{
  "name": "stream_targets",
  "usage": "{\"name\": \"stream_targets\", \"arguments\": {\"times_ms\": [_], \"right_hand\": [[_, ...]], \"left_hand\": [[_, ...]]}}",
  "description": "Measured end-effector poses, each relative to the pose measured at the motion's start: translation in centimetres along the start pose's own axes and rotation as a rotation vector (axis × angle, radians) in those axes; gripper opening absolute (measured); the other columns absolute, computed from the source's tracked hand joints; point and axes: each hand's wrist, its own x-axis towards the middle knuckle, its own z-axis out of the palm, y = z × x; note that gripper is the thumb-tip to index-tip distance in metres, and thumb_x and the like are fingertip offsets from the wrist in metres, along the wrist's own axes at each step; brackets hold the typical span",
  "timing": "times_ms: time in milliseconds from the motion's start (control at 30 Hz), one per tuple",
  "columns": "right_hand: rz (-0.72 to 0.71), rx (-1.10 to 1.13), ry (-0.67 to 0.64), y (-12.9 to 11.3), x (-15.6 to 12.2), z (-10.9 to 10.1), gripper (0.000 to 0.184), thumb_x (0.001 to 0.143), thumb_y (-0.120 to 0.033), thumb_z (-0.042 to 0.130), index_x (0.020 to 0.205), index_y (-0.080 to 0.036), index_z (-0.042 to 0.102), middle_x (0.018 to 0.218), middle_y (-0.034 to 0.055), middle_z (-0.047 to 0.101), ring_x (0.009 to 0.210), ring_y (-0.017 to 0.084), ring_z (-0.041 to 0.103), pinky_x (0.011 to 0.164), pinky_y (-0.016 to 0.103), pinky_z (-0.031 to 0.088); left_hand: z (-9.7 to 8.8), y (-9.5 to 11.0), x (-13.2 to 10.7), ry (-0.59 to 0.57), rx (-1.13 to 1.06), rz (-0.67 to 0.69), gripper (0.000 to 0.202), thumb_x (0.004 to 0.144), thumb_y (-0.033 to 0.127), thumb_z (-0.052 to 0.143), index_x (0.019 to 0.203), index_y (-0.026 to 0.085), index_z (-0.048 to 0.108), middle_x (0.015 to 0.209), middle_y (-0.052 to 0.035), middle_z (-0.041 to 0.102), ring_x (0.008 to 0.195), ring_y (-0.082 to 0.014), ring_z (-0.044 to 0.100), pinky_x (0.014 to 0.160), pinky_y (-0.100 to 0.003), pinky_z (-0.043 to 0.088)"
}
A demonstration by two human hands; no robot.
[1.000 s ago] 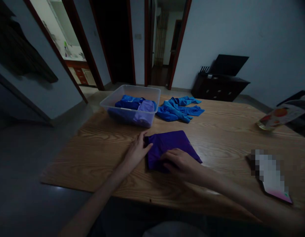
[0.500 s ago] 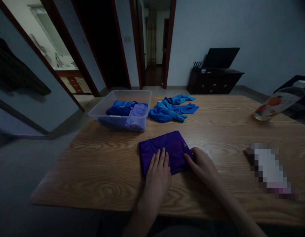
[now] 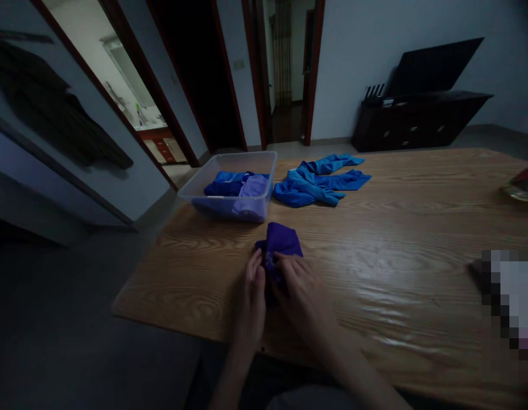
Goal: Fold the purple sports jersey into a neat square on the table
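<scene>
A purple cloth (image 3: 285,240), folded into a small bundle, lies on the table in front of me. At its left edge is my left hand (image 3: 252,290), fingers close together and gripping the side. My right hand (image 3: 302,287) has its fingers curled over the near right part of the cloth, pressing the fold. Both hands partly cover the bundle's near end. Beyond it, a crumpled blue garment (image 3: 304,185) is spread loosely on the wood.
A clear plastic bin (image 3: 191,185) holding folded blue clothes and a lilac piece (image 3: 252,191) stands at the back left of the wooden table (image 3: 375,245). At right lies a pixelated object (image 3: 514,290). A reddish item (image 3: 524,185) sits at the far right edge.
The purple cloth has been folded over to the left into a much narrower bundle. My right hand came left with it, and my left hand shifted from its top to its left side. The view turned right.
</scene>
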Motion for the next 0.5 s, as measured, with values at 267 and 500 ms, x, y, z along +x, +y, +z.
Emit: {"name": "stream_targets", "arguments": {"times_ms": [267, 500], "right_hand": [[-0.259, -0.161, -0.216, 0.1, -4.0, 0.9, 0.076, 0.100, -0.023, 0.060, 0.172, -0.017, 0.037, 0.169, 0.0116, 0.053, 0.158, 0.033, 0.047, 0.131, 0.060, 0.040], [-0.358, -0.379, -0.045, -0.7, -6.8, 0.6, 0.074, 0.100, -0.055, 0.059, 0.163, -0.016, 0.054, 0.170, 0.0131, 0.051, 0.157, 0.044, 0.041, 0.102, 0.056, 0.061]], "left_hand": [[-1.9, -1.0, 0.0, 0.113, 0.696, 0.186, 0.047, 0.111, 0.049, 0.049, 0.150, 0.023, 0.059, 0.155, -0.0137, 0.065, 0.148, -0.0306, 0.059, 0.126, -0.052, 0.046], [-0.4, 0.1, 2.7, -0.001, 0.783, 0.022, 0.082, 0.101, 0.059, 0.063, 0.166, 0.014, 0.043, 0.168, -0.0199, 0.051, 0.158, -0.0337, 0.048, 0.130, -0.045, 0.041]]}}
